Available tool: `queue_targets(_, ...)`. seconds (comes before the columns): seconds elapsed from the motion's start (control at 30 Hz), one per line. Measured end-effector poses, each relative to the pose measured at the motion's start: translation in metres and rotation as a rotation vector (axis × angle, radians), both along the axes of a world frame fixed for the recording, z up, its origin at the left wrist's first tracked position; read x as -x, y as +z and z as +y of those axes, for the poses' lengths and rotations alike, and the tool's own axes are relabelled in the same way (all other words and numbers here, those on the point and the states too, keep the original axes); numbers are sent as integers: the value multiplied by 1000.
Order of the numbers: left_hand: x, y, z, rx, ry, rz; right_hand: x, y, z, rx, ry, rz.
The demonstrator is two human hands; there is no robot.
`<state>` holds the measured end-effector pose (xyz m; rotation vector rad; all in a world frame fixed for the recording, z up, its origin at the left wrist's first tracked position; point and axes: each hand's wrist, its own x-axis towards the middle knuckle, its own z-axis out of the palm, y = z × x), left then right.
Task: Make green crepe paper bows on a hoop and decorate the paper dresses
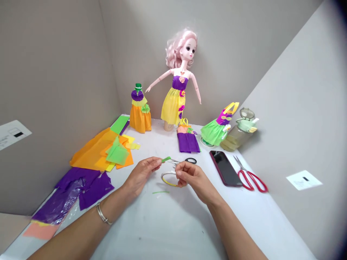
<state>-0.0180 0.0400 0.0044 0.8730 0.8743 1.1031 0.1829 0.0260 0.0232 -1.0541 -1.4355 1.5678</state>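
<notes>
My left hand (145, 173) pinches a small folded green strip of crepe paper (166, 159) between thumb and fingertips. To its right, my right hand (193, 180) has its fingers curled together in a pinch; whatever they hold, if anything, is too small to make out. Behind my right hand lie small scissors with black handles (191, 160), partly hidden by the fingers. A roll of tape with a yellow inner edge (168, 183) rests on the table just below the hands, partly covered by my right fingers. A thin green paper scrap (160, 192) lies nearer to me.
Crepe paper sheets in orange (90, 151) and purple (94, 191) cover the left side. At the back stand a doll (173, 104) and an orange-skirted bottle (140, 117). A purple paper dress (188, 141), phone (225, 168), red-handled scissors (253, 180) and drink bottle (238, 133) lie or stand rightward.
</notes>
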Motion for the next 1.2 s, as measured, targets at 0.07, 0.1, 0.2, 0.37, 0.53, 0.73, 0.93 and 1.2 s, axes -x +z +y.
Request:
queue_targets(0.07, -2, 0, -2, 34, -1, -57, 1, -1, -1, 25, -22, -20)
queue_targets(0.1, -3, -1, -3, 55, -2, -91, 3, -2, -2, 30, -28, -41)
queue_targets(0.2, -5, -3, -5, 104, 6, -169, 8, 0, -5, -4, -86, -90)
queue_targets(0.37, -9, -1, -10, 69, 26, -127, 19, 0, -11, -221, -281, -123)
queue_targets(0.53, -14, 1, -16, 4, 32, 4, 25, -8, -17, -398, -360, -245)
queue_targets(0.73, -15, 0, -19, -30, 62, 66, 31, -9, -21, -395, -370, -209)
queue_targets(0.93, -17, 5, -21, -37, 75, 119, 36, -1, -20, -169, -329, 6)
queue_targets(1.2, -17, 10, -21, -40, 124, 205, 30, -6, -15, -50, -348, 47)
